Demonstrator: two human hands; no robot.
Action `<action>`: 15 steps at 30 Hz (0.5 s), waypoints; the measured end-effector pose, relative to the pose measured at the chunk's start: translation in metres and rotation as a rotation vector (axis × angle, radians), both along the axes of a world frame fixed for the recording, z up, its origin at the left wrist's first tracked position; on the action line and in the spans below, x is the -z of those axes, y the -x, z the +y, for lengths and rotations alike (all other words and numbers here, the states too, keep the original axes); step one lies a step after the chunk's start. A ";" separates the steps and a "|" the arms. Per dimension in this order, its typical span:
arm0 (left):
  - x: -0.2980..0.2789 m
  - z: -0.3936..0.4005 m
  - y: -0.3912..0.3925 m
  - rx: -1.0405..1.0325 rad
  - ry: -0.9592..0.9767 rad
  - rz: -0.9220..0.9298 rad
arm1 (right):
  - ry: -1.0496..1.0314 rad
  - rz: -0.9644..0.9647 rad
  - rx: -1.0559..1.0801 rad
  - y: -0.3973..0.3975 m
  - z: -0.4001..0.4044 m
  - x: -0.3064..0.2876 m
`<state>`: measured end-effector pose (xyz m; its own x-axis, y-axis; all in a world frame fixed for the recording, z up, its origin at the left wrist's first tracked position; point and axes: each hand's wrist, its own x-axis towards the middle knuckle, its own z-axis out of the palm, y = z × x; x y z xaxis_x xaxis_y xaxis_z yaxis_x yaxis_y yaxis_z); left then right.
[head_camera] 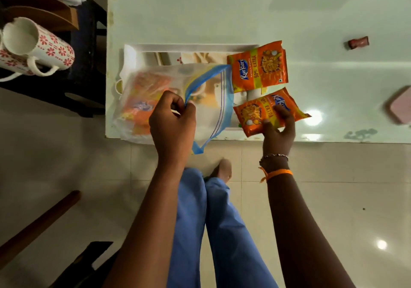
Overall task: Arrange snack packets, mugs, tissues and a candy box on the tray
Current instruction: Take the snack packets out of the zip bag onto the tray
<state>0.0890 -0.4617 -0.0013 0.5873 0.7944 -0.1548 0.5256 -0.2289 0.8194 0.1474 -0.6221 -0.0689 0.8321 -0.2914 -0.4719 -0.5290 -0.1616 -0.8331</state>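
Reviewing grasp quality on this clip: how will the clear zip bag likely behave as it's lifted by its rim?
The zip bag is probably floppy: its blue rim bends where the left hand pinches it. The orange packets inside would likely slide and sag. The film looks glossy, perhaps slippery.

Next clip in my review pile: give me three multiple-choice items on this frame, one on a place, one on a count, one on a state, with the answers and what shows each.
1. Where do the flowered mugs stand?
A. on the tray
B. on the dark stand left of the table
C. on the floor

2. How many orange snack packets lie outside the zip bag?
A. one
B. two
C. four

3. What is the left hand doing?
A. pinching the bag's blue zip edge
B. lying flat on the table
C. holding a mug

Answers: 1 B, they sit apart from the tray. 2 B, the far packet and the near packet held by the right hand. 3 A, its fingers close on the zip strip.
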 end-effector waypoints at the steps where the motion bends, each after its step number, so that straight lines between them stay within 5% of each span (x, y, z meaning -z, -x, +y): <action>1: 0.001 0.001 0.000 -0.005 0.003 -0.001 | -0.001 0.008 -0.024 0.000 0.003 0.007; 5: 0.004 0.005 0.001 -0.015 0.030 -0.017 | -0.052 0.061 -0.125 0.000 0.018 0.026; 10: 0.003 0.010 0.003 -0.051 0.074 -0.047 | 0.159 0.225 -0.312 0.010 0.015 0.025; 15: -0.009 0.024 0.016 -0.173 0.055 -0.085 | 0.320 -0.021 -0.374 0.016 0.029 -0.018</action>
<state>0.0731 -0.4372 0.0081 0.4557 0.8762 -0.1569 0.4818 -0.0946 0.8712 0.1316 -0.5932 -0.0513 0.9157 -0.0984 -0.3898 -0.3696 -0.5871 -0.7202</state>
